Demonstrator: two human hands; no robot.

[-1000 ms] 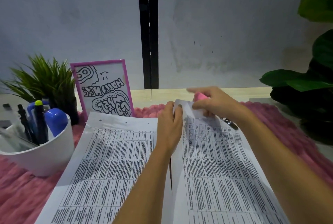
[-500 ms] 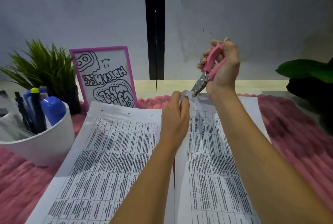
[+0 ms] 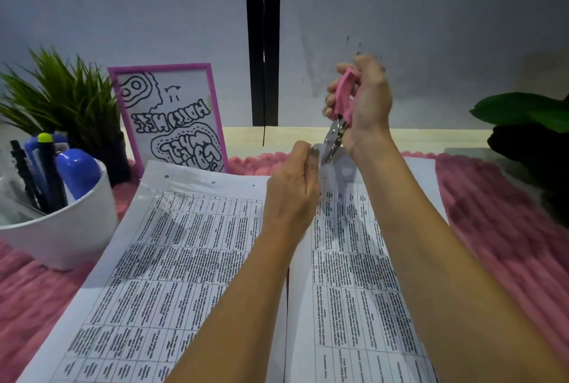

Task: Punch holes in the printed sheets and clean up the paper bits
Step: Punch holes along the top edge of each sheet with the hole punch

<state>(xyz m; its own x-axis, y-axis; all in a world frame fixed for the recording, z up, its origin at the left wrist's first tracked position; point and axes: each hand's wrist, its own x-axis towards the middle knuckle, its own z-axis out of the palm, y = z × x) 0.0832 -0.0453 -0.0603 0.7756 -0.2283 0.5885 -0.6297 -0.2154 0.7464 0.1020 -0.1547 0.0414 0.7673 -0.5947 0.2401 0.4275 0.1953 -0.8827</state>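
Punching is the step in hand here: the right hand (image 3: 368, 99) is up in the centre-right of the frame, its grip wrapped tight round the pink handles of the hole punch (image 3: 342, 105), with the metal nose pointing down at the top edge of the right-hand sheet (image 3: 354, 275). The left hand (image 3: 292, 194) comes in just below and to the left, its grip pinched on that sheet's top left corner, lifting it off the surface and feeding it to the tool. The handles look squeezed close together, but I cannot tell whether the jaws have bitten through the paper; the thumb and the raised corner cover the spot. In the centre-left lies the left-hand sheet (image 3: 172, 244), flat on the knitted pink mat (image 3: 508, 228), with three holes (image 3: 212, 181) along its top margin. By my reading that one is done and this sheet is just begun. Next move, I'd judge: squeeze fully, let the handles spring, then walk the punch rightward along the top edge while the left hand holds the paper taut — spacing to match the neighbour's holes. Cleanup is all ahead; I can pick out no paper bits, and on that fuzzy mat they'd be fiddly to gather. A white cup (image 3: 70, 234) of pens sits at the left edge.
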